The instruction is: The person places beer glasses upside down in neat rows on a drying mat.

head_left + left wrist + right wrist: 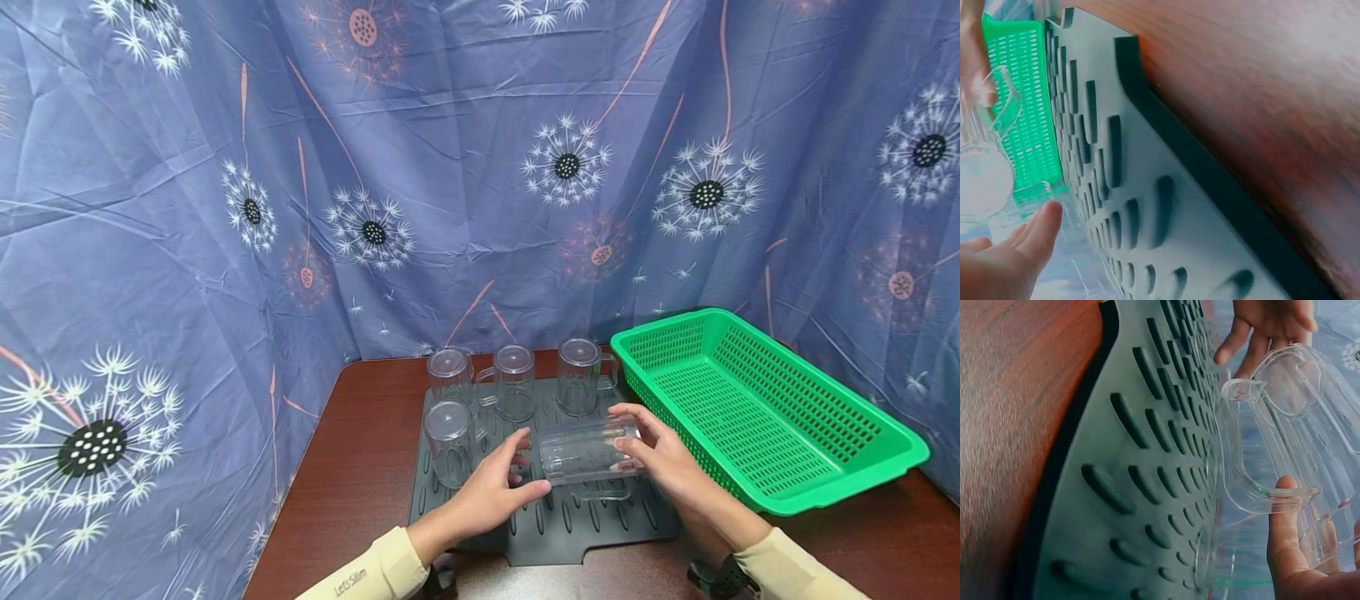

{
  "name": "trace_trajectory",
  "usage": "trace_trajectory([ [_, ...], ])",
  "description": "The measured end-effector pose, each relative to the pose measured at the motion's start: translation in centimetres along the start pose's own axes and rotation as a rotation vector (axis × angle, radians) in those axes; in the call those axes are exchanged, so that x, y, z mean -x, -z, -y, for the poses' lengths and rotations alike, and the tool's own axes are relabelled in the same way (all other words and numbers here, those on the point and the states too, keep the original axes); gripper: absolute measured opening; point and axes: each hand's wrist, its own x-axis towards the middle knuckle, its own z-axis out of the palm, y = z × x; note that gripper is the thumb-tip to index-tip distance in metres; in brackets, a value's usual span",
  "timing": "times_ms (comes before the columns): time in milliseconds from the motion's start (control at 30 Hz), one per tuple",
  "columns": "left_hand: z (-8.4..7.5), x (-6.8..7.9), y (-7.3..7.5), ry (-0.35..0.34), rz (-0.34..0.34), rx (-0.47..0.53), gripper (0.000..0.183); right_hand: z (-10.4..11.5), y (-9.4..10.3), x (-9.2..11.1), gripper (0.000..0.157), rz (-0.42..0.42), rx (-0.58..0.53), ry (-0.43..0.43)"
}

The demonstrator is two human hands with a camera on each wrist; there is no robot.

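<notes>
A clear handled mug (585, 454) lies sideways in the air above the dark grey drying mat (546, 537), its handle turned downward. My right hand (667, 458) grips it near the rim end, the thumb on the near side and fingers on the far side. In the right wrist view, the mug's handle (1230, 450) hangs beside the thumb. Close to the mug's base, my left hand (495, 483) has its fingers and thumb spread with nothing between them; whether a fingertip touches the glass I cannot tell. Several similar mugs (514, 387) stand upside down on the mat.
To the right stands a green perforated plastic basket (840, 490) with nothing visible inside. Brown wooden table (341, 450) surrounds the mat. A blue dandelion-print curtain (465, 192) hangs behind and at both sides.
</notes>
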Motion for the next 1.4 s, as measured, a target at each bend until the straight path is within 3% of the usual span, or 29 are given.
trace_trajectory([
  [300, -0.4, -0.4, -0.4, 0.048, 0.010, 0.132, 0.082, -0.2, -1.4, 0.0, 0.043, 0.010, -0.031, -0.081],
  [633, -0.9, -0.7, -0.3, -0.045, -0.072, 0.226, 0.069, -0.8, -1.5, -0.3, 0.046, 0.067, -0.136, -0.127],
  [767, -1.0, -0.7, -0.2, -0.041, -0.087, 0.241, 0.066, -1.0, -1.3, -0.3, 0.047, 0.123, -0.181, -0.120],
  [967, -1.3, -0.7, 0.1, -0.067, -0.138, 0.228, 0.063, -1.2, -1.1, -0.4, 0.047, 0.159, -0.204, -0.135],
  [1400, -2.2, -1.3, 1.0, -0.117, -0.242, 0.097, 0.063, -2.1, -0.6, -0.7, 0.053, 0.214, -0.116, -0.197],
])
